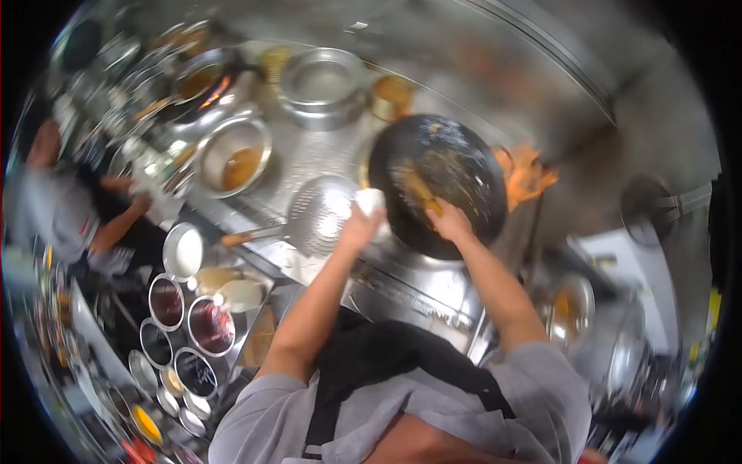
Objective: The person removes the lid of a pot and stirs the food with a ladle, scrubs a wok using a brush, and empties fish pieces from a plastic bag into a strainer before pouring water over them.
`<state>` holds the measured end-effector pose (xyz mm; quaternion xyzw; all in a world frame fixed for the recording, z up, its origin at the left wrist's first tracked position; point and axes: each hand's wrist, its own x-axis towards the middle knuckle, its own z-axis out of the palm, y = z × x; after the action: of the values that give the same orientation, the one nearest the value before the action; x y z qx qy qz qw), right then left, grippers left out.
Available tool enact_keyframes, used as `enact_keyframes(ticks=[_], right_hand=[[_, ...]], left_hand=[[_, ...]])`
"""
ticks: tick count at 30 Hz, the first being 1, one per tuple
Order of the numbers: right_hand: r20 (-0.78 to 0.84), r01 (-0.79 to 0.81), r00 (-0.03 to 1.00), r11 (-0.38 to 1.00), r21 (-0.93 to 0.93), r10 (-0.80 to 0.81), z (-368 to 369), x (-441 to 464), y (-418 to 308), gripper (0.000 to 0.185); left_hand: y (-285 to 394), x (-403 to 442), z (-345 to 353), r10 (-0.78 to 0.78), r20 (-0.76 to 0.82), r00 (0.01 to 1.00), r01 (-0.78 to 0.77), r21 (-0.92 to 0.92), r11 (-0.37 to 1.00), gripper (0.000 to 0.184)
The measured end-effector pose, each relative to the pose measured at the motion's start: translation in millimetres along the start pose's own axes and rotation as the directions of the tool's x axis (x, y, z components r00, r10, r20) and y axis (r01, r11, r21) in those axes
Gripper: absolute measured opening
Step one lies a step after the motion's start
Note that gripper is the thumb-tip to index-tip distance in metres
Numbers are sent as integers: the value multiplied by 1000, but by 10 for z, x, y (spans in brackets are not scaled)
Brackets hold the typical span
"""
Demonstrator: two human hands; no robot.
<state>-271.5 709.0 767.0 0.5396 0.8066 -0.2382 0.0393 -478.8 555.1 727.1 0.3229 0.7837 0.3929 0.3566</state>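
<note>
Co-worker [66, 197], far left: grey short sleeves, dark apron, arms forward over the work surface.

Seasoning tubs: a cluster of round containers, among them a pale bowl of white contents [185, 251] and a tub of dark-red contents [212, 326]; presumably grouped for easy reach.

Basin [220, 141]: bright steel, round, wide-rimmed, with orange-brown liquid [243, 166] inside.

Skimmer [321, 209]: broad perforated metal disc, wooden handle [253, 236] pointing left; laid flat near the person, likely so as to stay handy.

Steel pot [321, 120]: squat, cylindrical, set toward the rear of the metal counter [297, 155], its surface glossy and wet-looking.

Left hand [361, 226]: grip clenched on a white cloth [370, 200], soft and bunched, at the wok's left edge; probably a guard against heat. Whether the rim is pinched beneath cannot be told.

Wok [478, 205]: large, round, blackened metal, streaked with a shiny film; placed directly before the person, between the two arms.

Tool [418, 186]: slim, yellow-brown, wood-like; its far end, over the wok's interior, is blurred.

Right hand [450, 223]: grip wrapped around the tool's near end, seemingly for control.

Flame [532, 175]: ragged, orange, just beyond the wok's right edge.
</note>
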Motion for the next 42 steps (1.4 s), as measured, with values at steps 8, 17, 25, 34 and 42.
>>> enact_keyframes(ticks=[8,17,25,34,42], right_hand=[[197,101,980,837,-538,8,-1380,-243,1047,48],[-197,52,978,996,-79,-67,233,564,70,59],[-280,-103,943,959,265,179,327,848,-197,53],[571,125,818,990,-68,-64,-1032,-330,955,48],[-89,-151,985,988,8,151,-328,708,162,45]], left_hand=[[371,-105,31,26,-147,989,-32,-39,999,69],[401,-122,-100,-2,-74,997,5,38,999,72],[281,-149,-71,53,-98,994,-55,-25,998,71],[425,-134,-97,-15,-57,998,18,57,998,68],[191,30,-90,88,17,996,-88,1,996,67]])
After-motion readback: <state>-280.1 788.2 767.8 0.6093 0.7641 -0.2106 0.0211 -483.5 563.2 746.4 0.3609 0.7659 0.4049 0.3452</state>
